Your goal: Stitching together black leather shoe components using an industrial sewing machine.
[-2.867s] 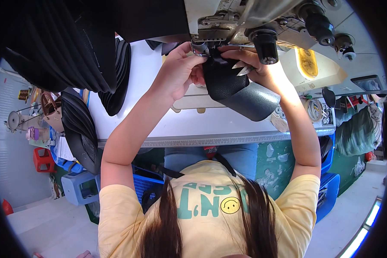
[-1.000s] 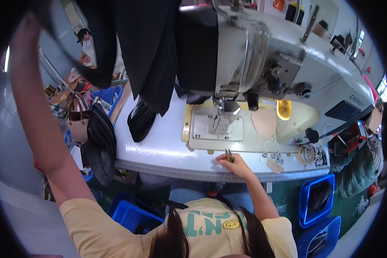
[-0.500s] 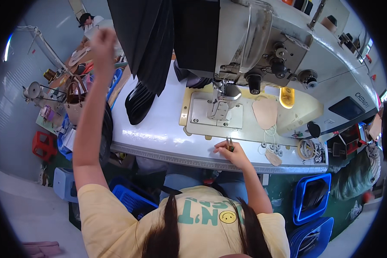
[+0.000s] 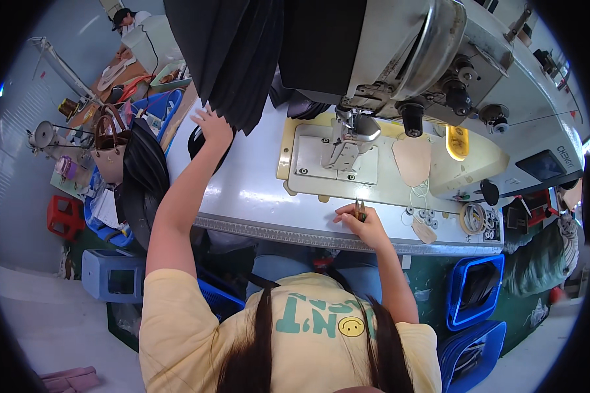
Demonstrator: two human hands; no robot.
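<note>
Right hand (image 4: 364, 226) rests on the bench (image 4: 255, 196) front edge, grip closed on small thread snips (image 4: 360, 209), blades pointing at the sewing machine (image 4: 400, 65). Left hand (image 4: 213, 128) is spread open, fingers touching the hanging black pleated fabric (image 4: 233, 59) at its lower edge. Fabric looks soft, light and floppy; best taken by pinching the hem. Snips: small, stiff, sharp.

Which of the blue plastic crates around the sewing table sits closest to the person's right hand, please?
The blue crate under the table's right end, just right of the right hand holding small snips. The other blue crates lie lower right or far off on the left.
</note>
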